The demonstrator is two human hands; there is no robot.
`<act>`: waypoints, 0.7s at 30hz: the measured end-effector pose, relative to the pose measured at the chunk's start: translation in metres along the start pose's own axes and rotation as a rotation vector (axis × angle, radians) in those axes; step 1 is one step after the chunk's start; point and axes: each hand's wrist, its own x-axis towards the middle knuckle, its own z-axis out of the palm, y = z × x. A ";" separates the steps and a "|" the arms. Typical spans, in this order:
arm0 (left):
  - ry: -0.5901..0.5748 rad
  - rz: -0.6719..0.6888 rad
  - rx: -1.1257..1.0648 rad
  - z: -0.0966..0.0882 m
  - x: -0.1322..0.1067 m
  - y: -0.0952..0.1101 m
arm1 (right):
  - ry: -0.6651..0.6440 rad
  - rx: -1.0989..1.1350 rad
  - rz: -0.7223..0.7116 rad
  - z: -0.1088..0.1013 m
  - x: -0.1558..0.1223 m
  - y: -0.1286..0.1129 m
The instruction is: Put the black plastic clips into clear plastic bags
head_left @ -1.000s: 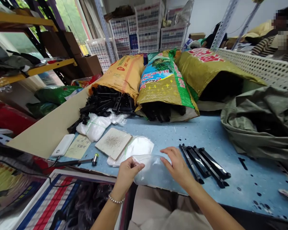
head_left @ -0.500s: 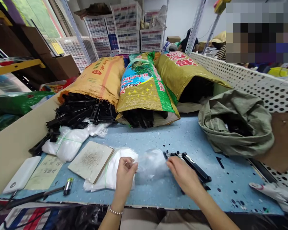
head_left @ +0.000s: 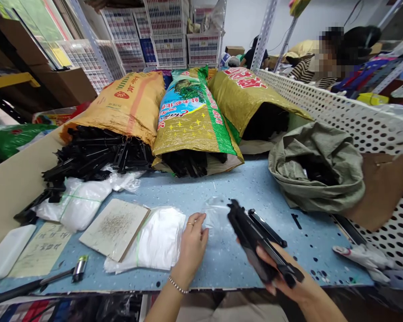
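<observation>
My right hand [head_left: 282, 268] is wrapped round a bundle of long black plastic parts [head_left: 255, 241], tilted with their far ends toward the middle of the table. Just behind them, another black plastic part [head_left: 268, 228] lies on the blue surface. My left hand [head_left: 193, 241], thumb and fingers curled, grips the near edge of a clear plastic bag [head_left: 218, 214]; the exact pinch is partly hidden. Left of that hand lies a stack of white plastic bags [head_left: 161, 237] bound with green string, with a square board [head_left: 116, 228] on top.
Sacks of black parts stand at the back: an orange sack [head_left: 121, 103], a green-gold sack [head_left: 195, 129] and an olive sack [head_left: 248, 98]. At right sits a grey-green cloth bag [head_left: 315, 192]. A hammer [head_left: 67, 273] and a white glove [head_left: 362, 257] lie near the front edge.
My right hand has picked up the bundle of black parts from the table and turned palm up. The left hand has shifted right, to the bag. The view has swung slightly right.
</observation>
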 end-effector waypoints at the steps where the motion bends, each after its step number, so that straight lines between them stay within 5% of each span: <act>1: -0.008 0.024 -0.032 0.004 0.000 0.002 | -0.083 0.138 0.045 0.010 -0.006 0.002; 5: 0.014 0.039 -0.100 0.006 -0.001 0.008 | -0.098 0.439 0.176 0.036 -0.006 0.017; 7: 0.002 0.013 -0.081 0.002 -0.004 0.010 | -0.032 0.509 0.229 0.036 0.004 0.021; 10: -0.084 0.150 -0.008 -0.005 -0.015 0.015 | -0.041 0.497 0.258 0.032 0.020 0.021; 14: -0.263 0.382 0.002 -0.006 -0.034 0.025 | 0.120 0.253 0.065 0.039 0.038 0.019; 17: -0.359 0.365 -0.085 -0.008 -0.039 0.032 | 0.258 -0.152 -0.065 0.051 0.045 0.020; 19: -0.393 0.291 -0.164 -0.018 -0.038 0.039 | 0.240 -0.420 -0.112 0.061 0.042 0.019; 21: -0.403 0.196 -0.231 -0.040 -0.039 0.049 | 0.087 -0.539 -0.147 0.069 0.034 0.015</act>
